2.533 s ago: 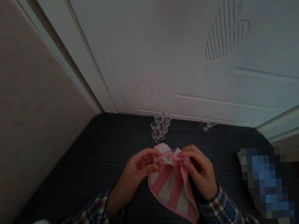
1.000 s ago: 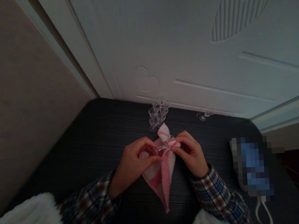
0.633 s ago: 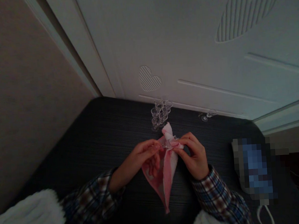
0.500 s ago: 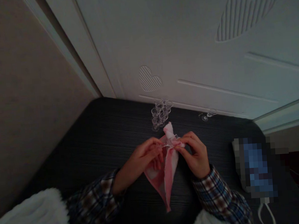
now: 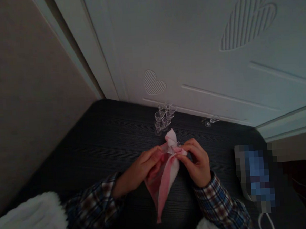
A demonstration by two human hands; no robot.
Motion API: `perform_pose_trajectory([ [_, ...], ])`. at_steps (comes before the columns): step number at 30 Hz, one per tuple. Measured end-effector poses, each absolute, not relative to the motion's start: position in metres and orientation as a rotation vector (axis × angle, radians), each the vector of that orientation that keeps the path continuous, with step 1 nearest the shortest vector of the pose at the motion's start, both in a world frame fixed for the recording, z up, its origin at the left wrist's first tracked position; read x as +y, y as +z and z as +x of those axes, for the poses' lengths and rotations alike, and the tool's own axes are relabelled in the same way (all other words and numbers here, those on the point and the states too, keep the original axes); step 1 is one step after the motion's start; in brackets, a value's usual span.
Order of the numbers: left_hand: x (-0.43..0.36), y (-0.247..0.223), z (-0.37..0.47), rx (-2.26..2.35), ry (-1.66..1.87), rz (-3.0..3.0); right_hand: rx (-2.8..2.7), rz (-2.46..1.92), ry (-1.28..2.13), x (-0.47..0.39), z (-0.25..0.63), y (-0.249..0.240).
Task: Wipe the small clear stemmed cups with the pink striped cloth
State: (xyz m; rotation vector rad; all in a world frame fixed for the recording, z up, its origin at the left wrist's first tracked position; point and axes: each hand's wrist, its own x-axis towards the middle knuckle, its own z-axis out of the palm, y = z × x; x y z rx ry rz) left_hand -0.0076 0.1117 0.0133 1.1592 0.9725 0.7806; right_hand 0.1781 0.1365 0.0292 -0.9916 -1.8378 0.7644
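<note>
A pink cloth (image 5: 166, 193) with a paler side hangs between my hands, bunched at its top and tapering to a point below. Wrapped partly in it is a small clear stemmed glass (image 5: 168, 150); the cloth hides much of its shape. My left hand (image 5: 145, 165) is closed, fingertips pinching the glass's left end beside the cloth. With thumb and fingers, my right hand (image 5: 197, 162) pinches the folded cloth around the other end. Just beyond the cloth, several small clear stemmed glasses (image 5: 165, 118) stand grouped on the dark table (image 5: 112, 130).
Farther right, another small clear glass (image 5: 212, 120) appears to lie on its side by the white panel (image 5: 190, 50) with heart reliefs. A pixelated blue-and-dark object (image 5: 257, 175) with a white strap (image 5: 265, 221) rests at the table's right. A wall (image 5: 37, 83) borders the left.
The cloth's lower tip has swung left, and both hands have shifted slightly left and down in view. The left fingers sit closer over the clear glass. The view has tilted a little.
</note>
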Motion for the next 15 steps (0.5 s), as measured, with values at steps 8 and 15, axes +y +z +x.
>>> perform_pose_trajectory([
  [8,0.118,0.009,-0.007,0.855,0.810,0.966,-1.882,-0.996,0.698,0.136,0.179,0.030],
  [15,0.115,0.027,-0.008,1.201,0.922,1.537,-1.829,-1.056,0.706,0.137,0.179,0.030],
])
